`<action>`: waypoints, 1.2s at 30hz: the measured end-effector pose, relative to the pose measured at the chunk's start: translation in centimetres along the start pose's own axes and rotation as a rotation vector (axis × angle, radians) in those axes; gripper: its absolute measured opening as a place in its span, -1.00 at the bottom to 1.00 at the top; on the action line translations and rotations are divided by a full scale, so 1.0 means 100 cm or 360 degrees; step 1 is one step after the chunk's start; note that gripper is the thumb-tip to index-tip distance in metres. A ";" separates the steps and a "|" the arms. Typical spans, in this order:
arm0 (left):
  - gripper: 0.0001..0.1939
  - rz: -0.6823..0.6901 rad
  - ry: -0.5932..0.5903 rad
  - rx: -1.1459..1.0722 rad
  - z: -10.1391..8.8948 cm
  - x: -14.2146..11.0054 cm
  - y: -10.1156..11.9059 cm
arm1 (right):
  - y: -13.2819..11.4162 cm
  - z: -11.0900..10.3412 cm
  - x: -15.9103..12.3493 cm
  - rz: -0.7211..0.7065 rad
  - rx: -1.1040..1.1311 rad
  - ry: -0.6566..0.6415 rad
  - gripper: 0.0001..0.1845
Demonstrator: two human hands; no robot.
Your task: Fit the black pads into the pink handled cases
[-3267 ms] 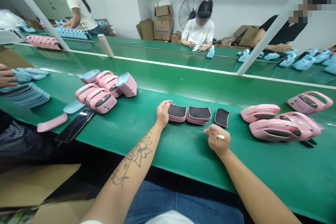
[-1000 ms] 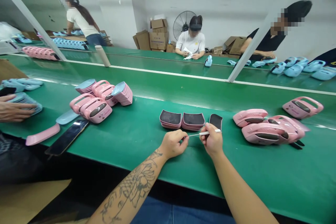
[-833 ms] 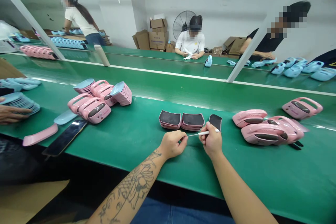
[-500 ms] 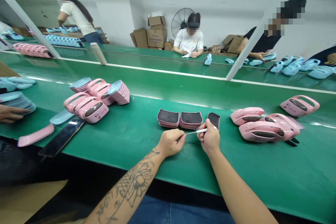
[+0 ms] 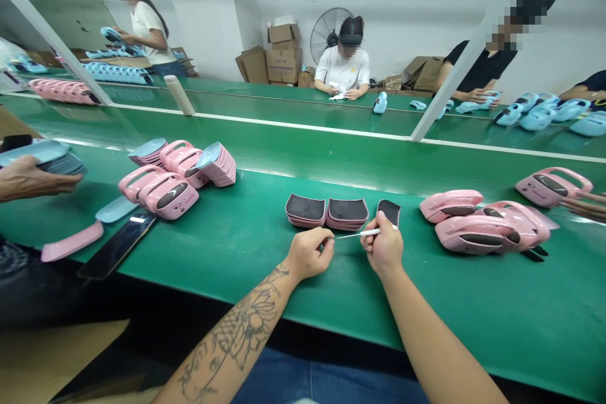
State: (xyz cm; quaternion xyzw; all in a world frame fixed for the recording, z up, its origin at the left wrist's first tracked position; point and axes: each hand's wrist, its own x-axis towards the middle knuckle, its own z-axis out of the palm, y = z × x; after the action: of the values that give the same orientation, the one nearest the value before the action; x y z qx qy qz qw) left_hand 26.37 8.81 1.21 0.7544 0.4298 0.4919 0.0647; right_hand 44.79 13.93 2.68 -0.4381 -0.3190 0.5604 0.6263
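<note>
Head | white-handled tool point(image 5: 366, 233) | in right hand point(image 5: 385, 247), tip near left hand point(image 5: 309, 255)

Green-topped workbench point(image 5: 227, 246), carrying at left: dark smartphone point(image 5: 116, 247); loose pink curved panel point(image 5: 72, 243); light-blue curved panel point(image 5: 115, 209); pink handled housings point(image 5: 161, 194) grouped with blue-topped panel stacks point(image 5: 223, 167). At centre: two stacks of black-faced pink panels point(image 5: 305, 209); one single black-faced panel point(image 5: 389, 212) just beside. At right: further handled pink housings point(image 5: 466, 235).

The right hand point(image 5: 386, 246) grips a white-handled tool point(image 5: 368, 232), its thin shaft point(image 5: 349, 236) perhaps touching the left hand point(image 5: 308, 255).
</note>
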 end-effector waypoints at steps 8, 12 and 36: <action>-0.90 0.0052 -0.0035 0.0034 0.000 0.001 0.001 | 0.004 0.000 -0.002 0.0009 -0.0057 -0.0056 -0.49; -0.88 0.0086 -0.0040 0.0048 -0.001 0.003 0.002 | 0.005 -0.001 -0.003 0.0003 -0.0100 -0.0054 -0.48; -0.94 -0.0013 -0.0070 0.0011 0.002 -0.003 0.002 | 0.006 -0.003 -0.006 -0.0019 -0.0172 -0.0085 -0.49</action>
State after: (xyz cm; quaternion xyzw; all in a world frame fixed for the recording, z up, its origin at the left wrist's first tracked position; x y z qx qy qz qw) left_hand 26.59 8.55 1.02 0.7636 0.4330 0.4733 0.0737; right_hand 44.69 13.26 2.04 -0.4544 -0.3680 0.5501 0.5962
